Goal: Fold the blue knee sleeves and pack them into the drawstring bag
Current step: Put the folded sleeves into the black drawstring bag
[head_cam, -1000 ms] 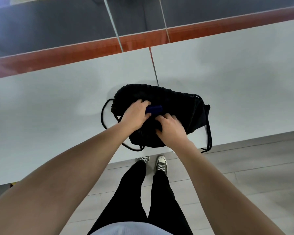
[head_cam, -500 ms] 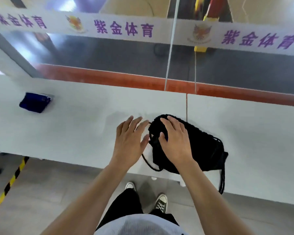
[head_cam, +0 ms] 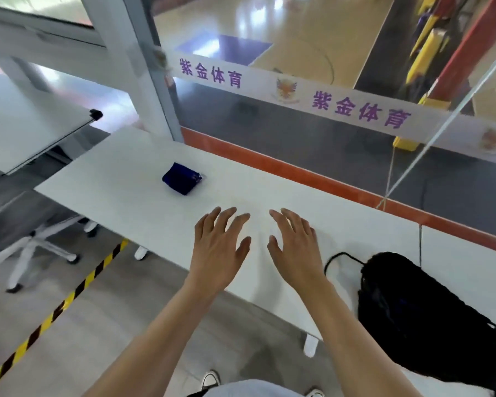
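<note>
1. The blue knee sleeve [head_cam: 181,178] lies folded into a small dark square on the white table [head_cam: 121,179]; I take it as my landmark; nothing touches it, and I judge it is waiting its turn to be packed.
2. My left hand [head_cam: 221,247] hovers on the near side of the sleeve, fingers straight and spread, holding nothing; I read that spread as readiness to reach out and take the sleeve.
3. My right hand [head_cam: 294,247] sits just beside the left, farther from the sleeve, fingers likewise spread and empty; both palms face down over bare tabletop.
4. The drawstring bag [head_cam: 418,313] lies well apart from the sleeve, beyond both hands, slumped at the near table edge with a loop of black cord [head_cam: 341,257] trailing toward my right wrist; I cannot tell from here whether its mouth gapes or what it already holds.
5. Between the sleeve and my hands the table offers nothing to snag on; the carry back to the bag is the longer leg, and the loose cord may catch a finger.
6. Beyond the sleeve stands a glass partition [head_cam: 298,133] with a purple-lettered strip; to the sleeve's far side from the bag are a second desk [head_cam: 26,133] and an office chair [head_cam: 26,242]; yellow-black floor tape [head_cam: 69,296] runs below; none of it blocks me.
</note>
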